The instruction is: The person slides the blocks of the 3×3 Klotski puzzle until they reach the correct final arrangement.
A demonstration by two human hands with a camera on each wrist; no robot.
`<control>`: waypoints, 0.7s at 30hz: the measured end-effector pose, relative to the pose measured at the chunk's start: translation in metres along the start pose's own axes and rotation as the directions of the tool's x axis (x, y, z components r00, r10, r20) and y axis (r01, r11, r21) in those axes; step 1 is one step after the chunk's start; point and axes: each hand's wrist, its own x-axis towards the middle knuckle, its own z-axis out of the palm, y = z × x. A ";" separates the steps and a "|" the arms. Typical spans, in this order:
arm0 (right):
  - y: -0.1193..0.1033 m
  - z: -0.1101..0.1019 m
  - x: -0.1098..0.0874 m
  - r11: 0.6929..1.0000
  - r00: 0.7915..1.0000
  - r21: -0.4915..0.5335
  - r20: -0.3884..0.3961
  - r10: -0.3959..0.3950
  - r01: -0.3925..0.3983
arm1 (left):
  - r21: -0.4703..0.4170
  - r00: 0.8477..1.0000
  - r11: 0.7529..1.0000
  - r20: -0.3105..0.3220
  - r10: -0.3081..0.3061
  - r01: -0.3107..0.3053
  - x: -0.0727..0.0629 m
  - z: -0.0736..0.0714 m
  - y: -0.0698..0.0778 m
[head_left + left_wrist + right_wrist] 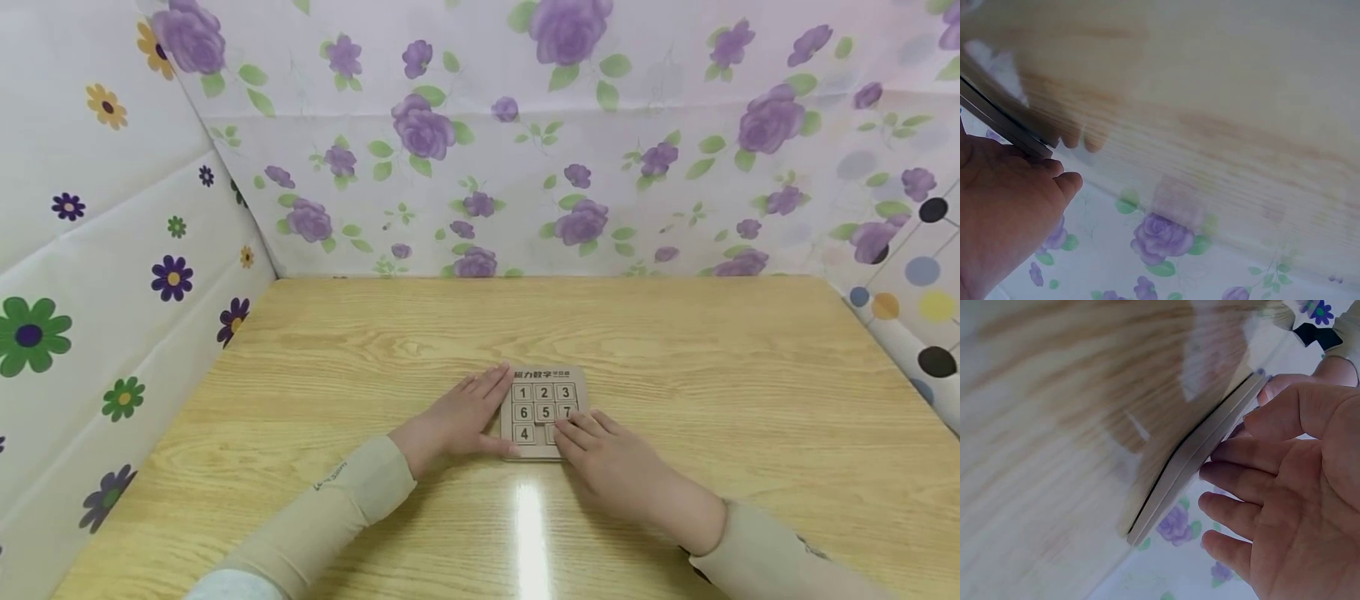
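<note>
A number sliding puzzle [531, 451] lies flat on the table in the head view. Its tiles read 1, 2, 3 across the top, then 6, 5, 7, with 4 at lower left. A gap shows beside the 4, and fingers cover most of the lower right tile. My left hand [457, 417] rests along the board's left side, fingers extended at the upper corner and thumb on the lower edge. With its fingertips, my right hand [618, 467] touches the lower right tiles. The right wrist view shows that hand's palm and fingers [1235, 512] beside the board's edge [1191, 456].
The wooden table [360, 333] extends around the puzzle on all sides. Behind it hangs a purple-flowered cloth [480, 142]. A cloth with coloured flowers [90, 333] borders the left, and a dotted cloth [911, 308] borders the right.
</note>
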 end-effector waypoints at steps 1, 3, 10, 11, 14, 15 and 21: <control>-0.002 0.000 0.002 1.000 1.000 0.005 -0.001 -0.003 0.003 | 0.001 1.000 1.000 -0.001 -0.001 0.001 0.000 0.000 0.000; -0.004 0.000 0.005 1.000 1.000 0.012 0.003 -0.010 0.010 | 0.010 1.000 1.000 -0.003 -0.001 0.001 0.000 0.000 0.000; -0.002 -0.004 0.011 0.996 0.998 0.083 0.066 0.010 -0.016 | 0.011 1.000 1.000 -0.007 0.004 -0.004 0.002 0.003 -0.001; 0.000 -0.005 0.011 0.995 0.997 0.096 0.077 0.025 -0.032 | 0.010 1.000 1.000 -0.009 0.006 -0.006 0.002 0.003 -0.001; 0.006 -0.005 0.011 0.991 0.994 0.105 0.087 0.073 -0.082 | 0.018 1.000 1.000 -0.004 0.005 -0.005 0.003 0.003 -0.001; 0.008 -0.005 0.011 0.989 0.991 0.109 0.095 0.092 -0.102 | 0.018 1.000 1.000 -0.007 0.006 -0.006 0.003 0.003 -0.001; 0.014 -0.001 0.008 0.988 0.988 0.091 0.106 0.114 -0.124 | 0.008 1.000 1.000 0.006 0.005 -0.005 0.001 0.002 -0.002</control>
